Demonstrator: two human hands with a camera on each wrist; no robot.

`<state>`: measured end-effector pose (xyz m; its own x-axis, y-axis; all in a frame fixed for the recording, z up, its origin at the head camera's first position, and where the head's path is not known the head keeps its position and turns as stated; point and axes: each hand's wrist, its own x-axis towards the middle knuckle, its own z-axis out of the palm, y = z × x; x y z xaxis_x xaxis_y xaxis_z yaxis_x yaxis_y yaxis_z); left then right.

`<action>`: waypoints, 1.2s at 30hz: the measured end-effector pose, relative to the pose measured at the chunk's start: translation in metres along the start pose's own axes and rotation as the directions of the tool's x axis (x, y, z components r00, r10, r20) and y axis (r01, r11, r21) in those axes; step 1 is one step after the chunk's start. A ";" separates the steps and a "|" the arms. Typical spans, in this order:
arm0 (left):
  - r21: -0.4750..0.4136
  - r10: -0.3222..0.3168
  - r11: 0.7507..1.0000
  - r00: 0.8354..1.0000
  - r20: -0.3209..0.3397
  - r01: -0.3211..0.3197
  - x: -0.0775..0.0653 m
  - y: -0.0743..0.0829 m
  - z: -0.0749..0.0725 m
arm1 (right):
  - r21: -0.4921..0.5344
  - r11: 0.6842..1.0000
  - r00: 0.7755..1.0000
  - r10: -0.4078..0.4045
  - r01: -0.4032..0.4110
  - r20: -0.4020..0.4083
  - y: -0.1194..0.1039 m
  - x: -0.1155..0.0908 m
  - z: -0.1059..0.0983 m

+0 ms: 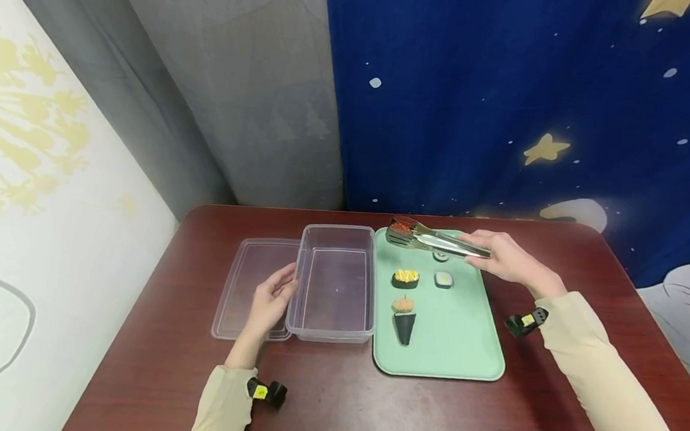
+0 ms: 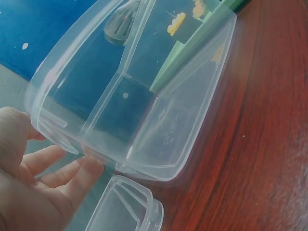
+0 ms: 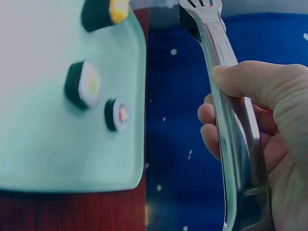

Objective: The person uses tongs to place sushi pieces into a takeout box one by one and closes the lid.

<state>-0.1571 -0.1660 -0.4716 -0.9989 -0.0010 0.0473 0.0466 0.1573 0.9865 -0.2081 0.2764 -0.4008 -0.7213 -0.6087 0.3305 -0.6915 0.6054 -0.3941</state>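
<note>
My right hand [image 1: 504,258] grips metal tongs [image 3: 236,139], thumb on one arm and fingers behind. Between the tong heads is a dark-wrapped sushi piece with a red topping [image 1: 402,225], over the far left part of the green tray [image 1: 450,342]. The fingers of my left hand [image 2: 53,178] touch the outer left wall of a clear plastic container [image 1: 338,336]. On the tray lie a sushi piece with yellow topping [image 1: 406,278], a square roll [image 1: 443,279], a round roll [image 3: 117,115], a black cone [image 1: 405,328] and an orange-tan piece [image 1: 403,304] above it.
A clear lid [image 1: 236,296] lies left of the container, partly beneath its left side. The tray stands right against the container on a dark red table [image 1: 328,403]. Grey and blue curtains [image 1: 451,101] hang behind the table's far edge.
</note>
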 end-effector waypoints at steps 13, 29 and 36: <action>0.024 -0.005 1.000 1.000 -0.009 0.005 0.000 0.000 -0.001 | 0.056 0.998 0.997 -0.046 0.042 0.067 -0.030 0.048 0.013; 0.027 -0.013 1.000 1.000 -0.004 0.013 0.001 0.000 0.001 | 0.097 0.994 0.966 -0.076 0.054 0.245 -0.053 0.099 0.051; 0.025 -0.005 1.000 1.000 -0.006 0.005 0.001 0.000 0.000 | 0.075 0.995 0.954 -0.080 0.060 0.289 -0.058 0.115 0.056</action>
<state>-0.1579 -0.1662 -0.4717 -0.9990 -0.0074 0.0438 0.0417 0.1816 0.9825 -0.2488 0.1425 -0.3885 -0.6216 -0.7771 0.0985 -0.7287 0.5275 -0.4368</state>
